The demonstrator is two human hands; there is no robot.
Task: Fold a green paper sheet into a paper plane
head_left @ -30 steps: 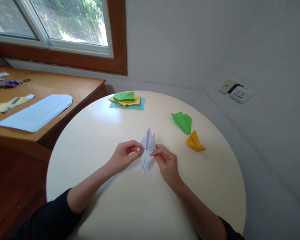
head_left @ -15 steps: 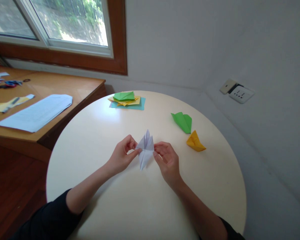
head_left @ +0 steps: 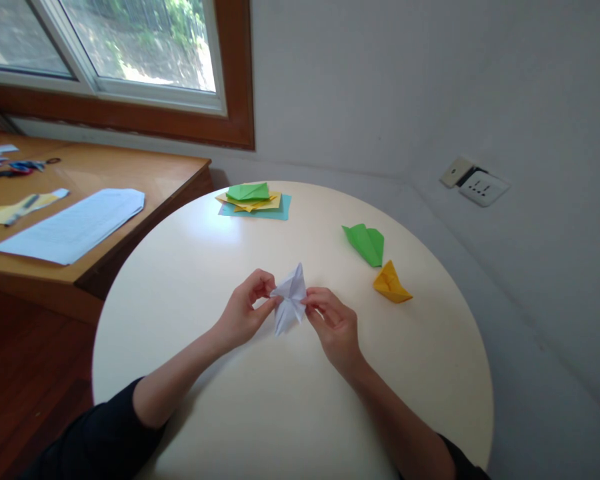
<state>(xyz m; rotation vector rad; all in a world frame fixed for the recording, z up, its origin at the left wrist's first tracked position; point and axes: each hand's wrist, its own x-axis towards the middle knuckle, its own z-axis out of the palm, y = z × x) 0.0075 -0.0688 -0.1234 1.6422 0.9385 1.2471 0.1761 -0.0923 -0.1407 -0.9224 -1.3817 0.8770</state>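
Observation:
A folded white piece of paper (head_left: 292, 298), with pointed flaps at top and bottom, is held between my two hands above the round table. My left hand (head_left: 249, 307) pinches its left edge between thumb and fingers. On the other side, my right hand (head_left: 333, 321) grips the right edge with thumb and fingertips. To the right of my right hand lie a yellow folded paper boat (head_left: 391, 285) and, just behind it, a green folded paper (head_left: 366, 244).
The white round table (head_left: 190, 267) carries a stack of coloured papers (head_left: 253, 200) at its far edge. On the wooden desk (head_left: 145, 167) to the left are a large white paper (head_left: 80, 227), a pen and scissors (head_left: 20, 168). A wall socket (head_left: 481, 189) sits on the right.
The white paper's flaps have shifted: its top point leans more to the right and its lower part looks spread. My right fingers have moved slightly left onto its edge.

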